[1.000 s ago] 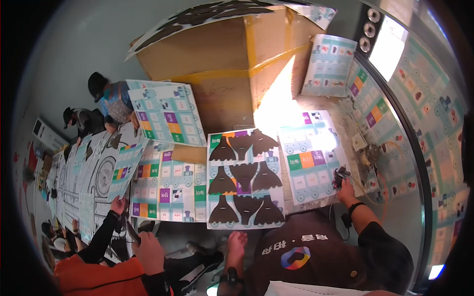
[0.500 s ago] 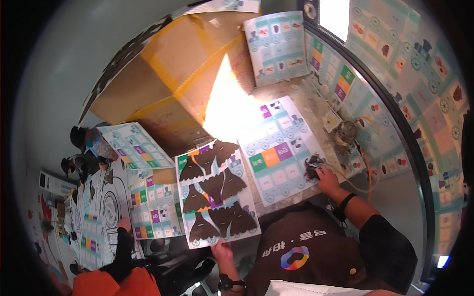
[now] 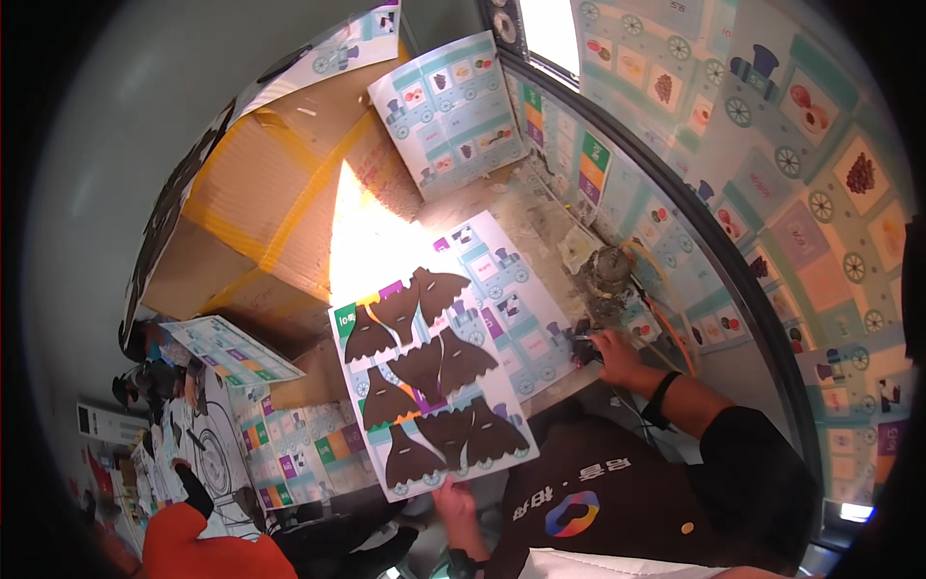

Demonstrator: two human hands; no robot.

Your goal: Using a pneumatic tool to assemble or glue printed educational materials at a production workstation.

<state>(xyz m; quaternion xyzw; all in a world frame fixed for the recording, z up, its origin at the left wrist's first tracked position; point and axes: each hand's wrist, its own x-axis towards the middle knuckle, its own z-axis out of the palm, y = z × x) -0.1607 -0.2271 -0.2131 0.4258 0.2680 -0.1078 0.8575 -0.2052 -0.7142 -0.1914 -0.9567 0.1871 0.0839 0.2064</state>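
Note:
My left hand [image 3: 453, 500] pinches the near edge of a printed board [image 3: 516, 461], its fingers partly hidden beneath. Dark brown skirt-shaped pieces [image 3: 415, 372] with scalloped edges lie on that board in three rows. The board overlaps the left part of a flat printed sheet [image 3: 535, 362] on the worktable. At this sheet's right edge, my right hand [image 3: 617, 359] is closed around a small dark object [image 3: 583, 347] whose kind I cannot make out.
A big taped cardboard box [image 3: 280, 193] stands behind, with glaring sunlight beside it. Another printed board [image 3: 449, 116] leans upright at the back. A round, dirty metal device [image 3: 610, 270] with a hose sits right of the sheet. At left, a person in orange [image 3: 198, 545] works nearby.
The board with the brown pieces has moved right and now covers part of the flat sheet. My right hand stays at the sheet's right edge. The whole view has shifted.

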